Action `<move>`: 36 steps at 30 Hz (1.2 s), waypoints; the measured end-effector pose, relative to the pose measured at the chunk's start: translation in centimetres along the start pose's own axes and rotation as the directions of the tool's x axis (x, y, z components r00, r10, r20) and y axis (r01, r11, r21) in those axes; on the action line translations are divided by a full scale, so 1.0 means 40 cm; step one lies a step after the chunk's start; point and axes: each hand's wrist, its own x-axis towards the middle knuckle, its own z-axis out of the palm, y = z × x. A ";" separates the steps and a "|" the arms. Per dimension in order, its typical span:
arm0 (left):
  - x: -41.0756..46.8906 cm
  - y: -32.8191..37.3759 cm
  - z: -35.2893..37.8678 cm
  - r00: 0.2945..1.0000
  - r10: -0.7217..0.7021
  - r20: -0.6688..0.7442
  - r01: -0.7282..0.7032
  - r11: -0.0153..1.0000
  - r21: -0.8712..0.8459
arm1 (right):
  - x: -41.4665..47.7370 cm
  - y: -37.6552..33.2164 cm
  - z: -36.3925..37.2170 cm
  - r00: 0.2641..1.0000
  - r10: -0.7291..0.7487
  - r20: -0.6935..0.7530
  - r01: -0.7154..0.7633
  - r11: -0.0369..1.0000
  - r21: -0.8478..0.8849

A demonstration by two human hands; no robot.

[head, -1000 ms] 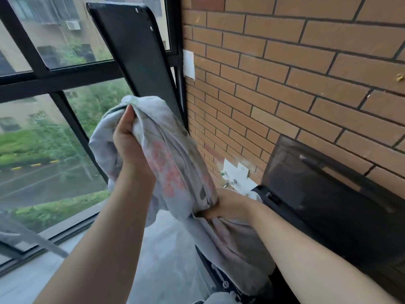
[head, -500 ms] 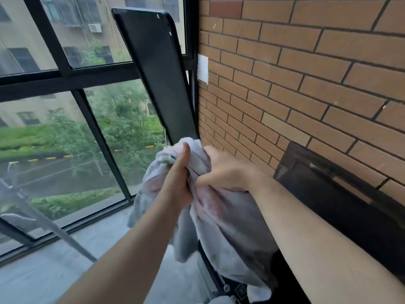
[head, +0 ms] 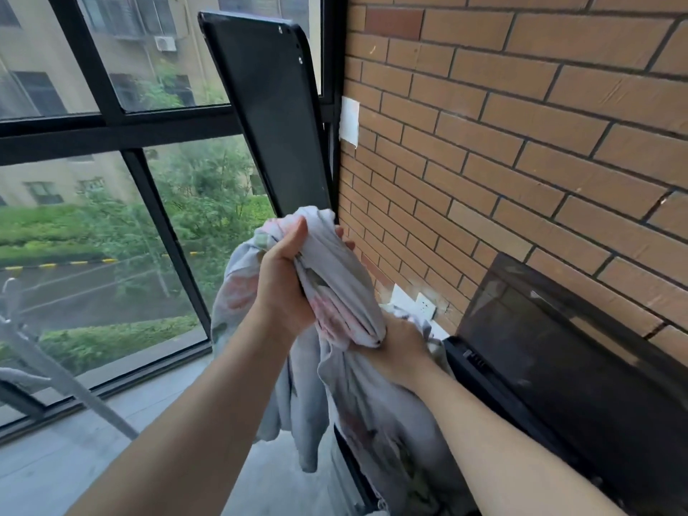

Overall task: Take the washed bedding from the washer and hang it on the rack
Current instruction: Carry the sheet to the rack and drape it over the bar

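brick wall (head: pixel 521 150) at right | left hand (head: pixel 283 288) fingers (head: pixel 344 239) clenched round bedding (head: pixel 335 279) top | right hand (head: pixel 398 351) grasping it lower

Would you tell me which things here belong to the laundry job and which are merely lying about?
Job: bedding, left hand, right hand, washer, rack bar.
Idle: black panel, wall socket, white wall plate.

Two hands (head: pixel 283 288) (head: pixel 398 351), one bundle of bedding (head: pixel 346 292), one washer (head: pixel 469 357) and two dark panels (head: pixel 268 106) (head: pixel 558 348) are in view.
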 end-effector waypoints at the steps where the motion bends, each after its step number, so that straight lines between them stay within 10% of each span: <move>1: 0.005 0.009 -0.008 1.000 0.019 0.018 -0.019 1.000 -0.023 | 0.008 -0.011 -0.022 0.999 -0.001 -0.045 0.000 1.000 -0.019; 8: 0.016 -0.058 -0.009 0.997 -0.057 0.051 0.048 0.987 0.156 | 0.061 -0.184 -0.208 0.865 -0.219 -0.452 0.198 0.976 -0.096; 13: 0.020 -0.130 -0.005 0.998 -0.046 -0.047 0.059 0.946 0.318 | 0.051 -0.209 -0.205 0.982 -0.163 -0.096 0.145 0.975 -0.167; 20: 0.022 -0.077 0.010 0.980 -0.023 -0.199 0.069 0.972 0.223 | 0.011 -0.058 -0.172 0.981 -0.022 0.192 -0.081 0.855 0.512; 26: 0.017 -0.072 0.036 0.980 -0.019 -0.198 0.056 0.982 0.182 | -0.014 -0.002 -0.145 0.933 0.031 0.360 -0.153 0.936 0.317; 32: 0.036 -0.052 0.042 0.996 0.005 -0.093 0.010 0.987 0.163 | 0.018 0.013 -0.224 0.983 0.177 -0.054 -0.184 0.965 -0.188; 36: 0.043 -0.030 0.062 0.996 0.039 -0.083 -0.027 0.990 0.140 | 0.050 -0.060 -0.336 0.866 -0.094 -0.491 -0.023 0.974 -0.227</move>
